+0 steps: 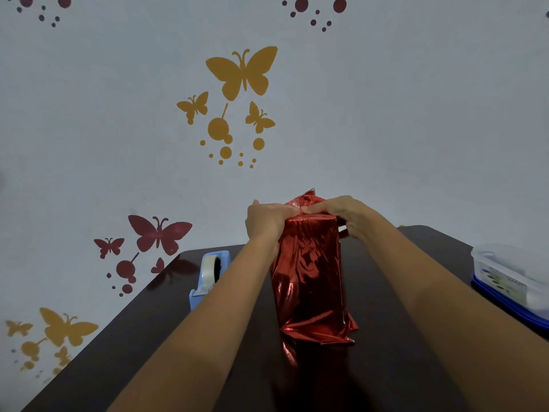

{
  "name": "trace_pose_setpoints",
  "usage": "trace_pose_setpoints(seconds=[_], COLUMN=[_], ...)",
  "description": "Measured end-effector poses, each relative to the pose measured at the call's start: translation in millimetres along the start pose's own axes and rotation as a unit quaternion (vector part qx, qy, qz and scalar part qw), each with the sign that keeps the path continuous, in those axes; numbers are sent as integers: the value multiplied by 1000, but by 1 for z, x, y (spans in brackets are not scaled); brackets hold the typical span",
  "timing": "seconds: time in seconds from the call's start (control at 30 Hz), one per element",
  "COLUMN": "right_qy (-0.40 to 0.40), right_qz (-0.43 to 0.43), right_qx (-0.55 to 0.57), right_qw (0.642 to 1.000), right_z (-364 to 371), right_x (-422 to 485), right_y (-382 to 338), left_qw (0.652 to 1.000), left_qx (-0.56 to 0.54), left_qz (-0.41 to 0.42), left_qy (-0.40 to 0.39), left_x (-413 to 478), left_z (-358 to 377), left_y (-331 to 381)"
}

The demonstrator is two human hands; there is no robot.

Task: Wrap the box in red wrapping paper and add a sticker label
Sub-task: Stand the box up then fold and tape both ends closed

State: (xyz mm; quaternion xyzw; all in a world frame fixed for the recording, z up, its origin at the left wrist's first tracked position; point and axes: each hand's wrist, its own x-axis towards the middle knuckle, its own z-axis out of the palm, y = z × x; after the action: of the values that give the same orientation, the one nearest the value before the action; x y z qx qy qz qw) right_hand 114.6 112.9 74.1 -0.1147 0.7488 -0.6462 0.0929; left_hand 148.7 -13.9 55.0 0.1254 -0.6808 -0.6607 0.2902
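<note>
Upright parcel of shiny red wrapping paper (309,275) directly under both grips, standing on the dark tabletop (142,337), box hidden inside the foil. Crumpled and wrinkled down the near face, with loose paper flaring out at the bottom, on the side below the right grip.

Left grip (267,221): clamped on the paper at the top left edge of the parcel, fingers curled over the fold, forearm reaching in from the near side.

Right grip (341,215): clamped on the paper too, fingers laid over the top fold and pointing toward the left grip, thumb hooked down the right side. Fingertips of both nearly meeting at the middle of the top. Small peak of foil sticking up just behind them.

Out to the left of the left grip and lower, partly behind its forearm: pale blue tape dispenser (209,275) with a roll of clear tape, on the tabletop. Well to the right of the right grip, at the tabletop's edge: clear plastic container (511,275) on a blue base, contents too blurred to tell.

Beyond both grips: pale wall (416,114) with yellow and dark red butterfly decals (242,71).
</note>
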Motion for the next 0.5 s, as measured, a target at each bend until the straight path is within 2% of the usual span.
trace_pose_setpoints(seconds=[0.13, 0.27, 0.5], right_qy=[-5, -10, -5], right_qz=[2, 2, 0], right_qx=[-12, -21, -25], right_qw=[1000, 1000, 1000], right_z=[0, 0, 1], right_x=[0, -1, -2], right_y=[-1, 0, 0], left_qw=[999, 995, 984], left_qx=[30, 40, 60], left_qz=[8, -82, -152], left_qy=[15, -40, -66], left_x=[5, 6, 18], left_z=[-4, -8, -8], left_y=[0, 10, 16])
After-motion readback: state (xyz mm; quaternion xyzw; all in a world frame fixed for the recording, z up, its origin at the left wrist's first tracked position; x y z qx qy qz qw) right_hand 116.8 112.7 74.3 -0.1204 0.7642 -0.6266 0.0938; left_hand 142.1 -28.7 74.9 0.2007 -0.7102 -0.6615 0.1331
